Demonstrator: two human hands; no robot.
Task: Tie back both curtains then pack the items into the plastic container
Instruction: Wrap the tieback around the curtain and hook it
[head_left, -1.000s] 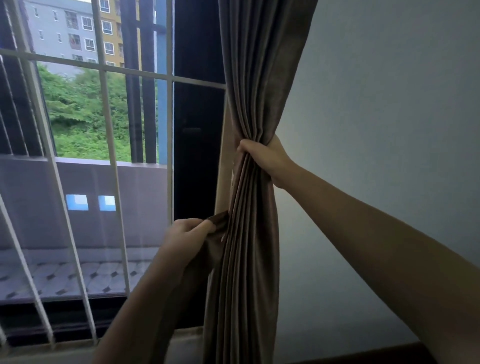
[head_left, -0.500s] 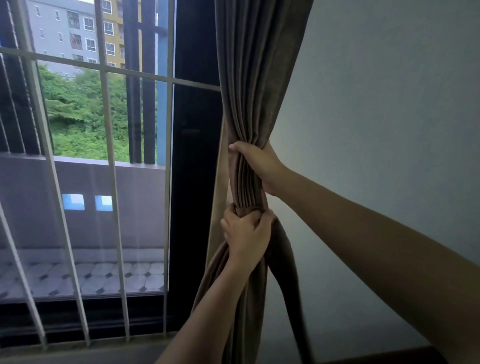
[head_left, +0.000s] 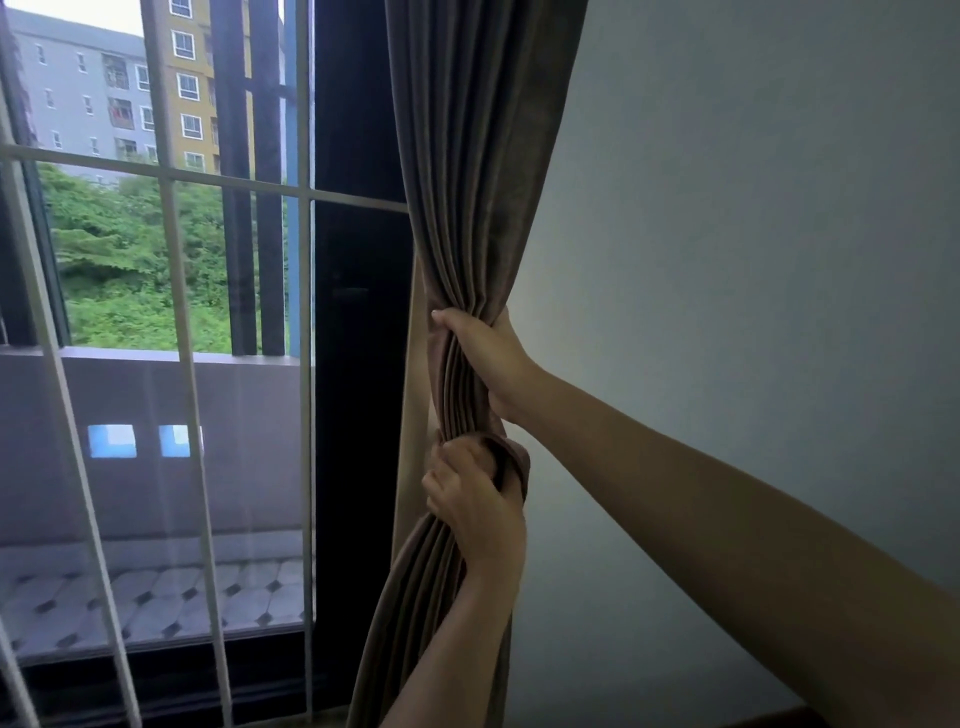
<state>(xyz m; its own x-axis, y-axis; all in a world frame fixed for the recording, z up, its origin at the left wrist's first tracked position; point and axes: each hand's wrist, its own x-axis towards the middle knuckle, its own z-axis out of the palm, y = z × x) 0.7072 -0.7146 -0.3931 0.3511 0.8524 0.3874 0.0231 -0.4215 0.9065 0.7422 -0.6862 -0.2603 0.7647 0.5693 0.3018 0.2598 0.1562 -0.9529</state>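
Observation:
A brown-grey curtain (head_left: 478, 156) hangs at the right side of the window, gathered into a tight bundle. My right hand (head_left: 480, 358) grips the bundle from the right at mid height. Just below it, a band of the same fabric (head_left: 511, 457) is wrapped around the bundle. My left hand (head_left: 475, 506) grips that band and the folds under it. Below my left hand the curtain falls in loose pleats toward the floor. No plastic container or other curtain is in view.
White window bars (head_left: 176, 322) and a dark window frame (head_left: 358, 364) stand to the left of the curtain. A plain pale wall (head_left: 753, 234) fills the right side. A dark skirting strip (head_left: 769, 719) shows at the bottom right.
My left hand has carried the fabric band from the left across the bundle and now holds it wrapped under my right hand. My right hand stays gripping the curtain.

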